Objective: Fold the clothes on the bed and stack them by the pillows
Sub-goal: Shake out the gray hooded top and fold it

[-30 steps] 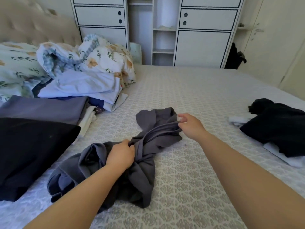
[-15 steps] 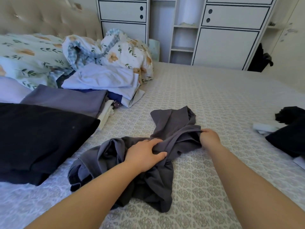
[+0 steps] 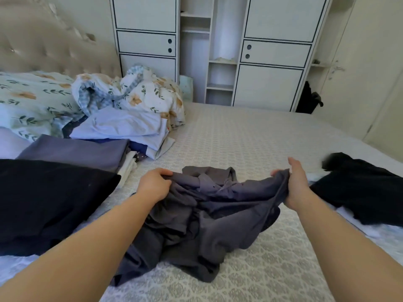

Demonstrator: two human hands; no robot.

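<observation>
The two hands have moved apart since a moment ago: the left hand (image 3: 153,186) and the right hand (image 3: 297,186) now each grip an edge of the grey garment (image 3: 202,216), and they have lifted its far part a little and spread it between them, while before it lay twisted in a knot on the bed (image 3: 250,136). The near part of the garment is still crumpled and rests on the cover in the near middle of the bed. I think this means the person is opening the cloth to find its shape, so the folding itself is not yet begun. On the left, near the flowered pillows (image 3: 30,99), the stack of folded clothes (image 3: 76,149) already waits, with a dark folded piece (image 3: 48,201) nearer to the camera. On the right, a black heap (image 3: 362,188) lies unfolded, so more work remains after this piece.
</observation>
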